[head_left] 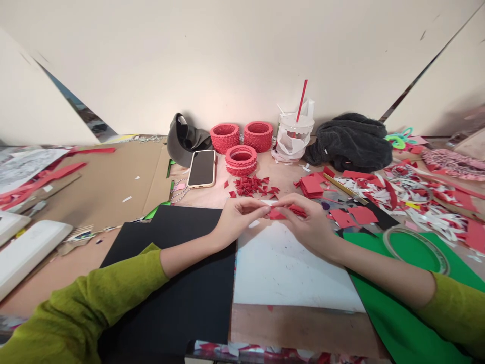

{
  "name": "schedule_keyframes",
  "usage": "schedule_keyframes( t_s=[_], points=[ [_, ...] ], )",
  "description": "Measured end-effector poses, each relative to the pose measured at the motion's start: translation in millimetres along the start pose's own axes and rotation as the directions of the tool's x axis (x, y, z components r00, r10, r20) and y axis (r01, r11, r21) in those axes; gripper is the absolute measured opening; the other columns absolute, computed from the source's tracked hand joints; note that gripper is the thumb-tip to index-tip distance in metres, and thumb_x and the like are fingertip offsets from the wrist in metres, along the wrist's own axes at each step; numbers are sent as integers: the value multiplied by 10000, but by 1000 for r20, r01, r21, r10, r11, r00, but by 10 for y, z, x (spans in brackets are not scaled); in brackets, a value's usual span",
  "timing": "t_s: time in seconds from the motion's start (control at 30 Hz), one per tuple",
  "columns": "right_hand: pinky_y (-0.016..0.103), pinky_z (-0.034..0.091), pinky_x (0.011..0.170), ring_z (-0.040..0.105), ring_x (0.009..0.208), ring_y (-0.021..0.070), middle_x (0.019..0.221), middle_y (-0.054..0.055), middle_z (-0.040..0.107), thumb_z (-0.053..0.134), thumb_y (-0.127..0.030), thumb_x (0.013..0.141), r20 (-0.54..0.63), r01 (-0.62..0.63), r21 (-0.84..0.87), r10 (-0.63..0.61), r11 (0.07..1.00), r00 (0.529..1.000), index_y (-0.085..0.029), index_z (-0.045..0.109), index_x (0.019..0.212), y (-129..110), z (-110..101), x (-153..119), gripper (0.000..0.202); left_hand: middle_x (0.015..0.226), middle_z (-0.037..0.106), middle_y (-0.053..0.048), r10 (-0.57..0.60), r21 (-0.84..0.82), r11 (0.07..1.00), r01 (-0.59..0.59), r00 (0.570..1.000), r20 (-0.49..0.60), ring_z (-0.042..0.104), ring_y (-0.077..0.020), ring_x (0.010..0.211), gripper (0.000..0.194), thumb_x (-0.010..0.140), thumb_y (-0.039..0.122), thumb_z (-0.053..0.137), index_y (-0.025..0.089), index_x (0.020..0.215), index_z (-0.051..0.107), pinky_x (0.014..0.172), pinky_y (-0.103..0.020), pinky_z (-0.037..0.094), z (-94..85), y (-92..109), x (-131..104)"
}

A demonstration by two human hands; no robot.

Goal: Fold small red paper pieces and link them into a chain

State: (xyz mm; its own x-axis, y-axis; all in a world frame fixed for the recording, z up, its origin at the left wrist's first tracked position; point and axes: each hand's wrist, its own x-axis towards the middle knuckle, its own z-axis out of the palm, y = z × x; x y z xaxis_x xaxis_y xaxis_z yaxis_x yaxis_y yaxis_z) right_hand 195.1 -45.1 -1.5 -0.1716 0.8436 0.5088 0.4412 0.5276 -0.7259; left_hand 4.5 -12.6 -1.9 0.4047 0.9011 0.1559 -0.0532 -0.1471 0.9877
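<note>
My left hand (239,218) and my right hand (311,226) meet above the far part of a white sheet (290,268). Thumb and fingers of both are pinched on a small piece of red paper (278,214), partly covered by the fingertips. More red paper shows beneath my right hand. Just beyond lies a loose pile of small folded red paper pieces (250,186). A stack of red paper squares (311,186) is behind my right hand. Farther back stand three rings built of folded red paper, one ring (241,162) in front with a pale band.
Black card (178,273) lies left, green card (382,273) with a tape roll (441,260) right. A phone (201,169), cap (176,144), bagged cup (293,134) and dark cloth (350,141) line the back. Paper scraps (428,202) cover the right; cardboard (117,187) lies left.
</note>
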Motion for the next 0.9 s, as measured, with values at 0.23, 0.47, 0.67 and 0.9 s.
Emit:
schedule_keyframes(
  t_s=[0.23,0.47,0.67,0.9],
  points=[
    [406,442,872,641,995,224,1058,29,706,644,-162,833,61,23,-253,-7,967,998,-240,651,1033,108,31,-2,214,1149,704,-111,-53,-169,985,17,976,-213,678,-233,1030,432,798,332,697,150,1186,645,982,-392,484,-43,-80,83],
    [405,470,827,673,924,228,977,34,708,651,-153,820,81,-61,-200,78,978,994,-232,654,963,112,30,17,163,1394,531,-128,-60,-216,976,15,978,-202,643,-234,1106,519,876,346,602,185,1357,493,975,-379,499,-40,-108,78],
    [359,507,779,690,840,202,946,26,695,656,-147,813,56,-99,-107,106,989,993,-231,654,933,59,28,17,147,1238,651,-119,3,-113,993,-20,989,-148,652,-225,1076,376,864,333,616,152,1194,614,968,-361,492,-37,-76,64],
    [331,533,796,661,889,171,982,24,674,609,-121,848,-3,-10,46,10,999,1000,-261,661,999,-31,0,-2,212,1160,698,-107,21,-49,999,-16,995,98,661,-225,1053,303,780,226,711,153,1073,696,952,-357,507,3,-61,-1]
  ],
)
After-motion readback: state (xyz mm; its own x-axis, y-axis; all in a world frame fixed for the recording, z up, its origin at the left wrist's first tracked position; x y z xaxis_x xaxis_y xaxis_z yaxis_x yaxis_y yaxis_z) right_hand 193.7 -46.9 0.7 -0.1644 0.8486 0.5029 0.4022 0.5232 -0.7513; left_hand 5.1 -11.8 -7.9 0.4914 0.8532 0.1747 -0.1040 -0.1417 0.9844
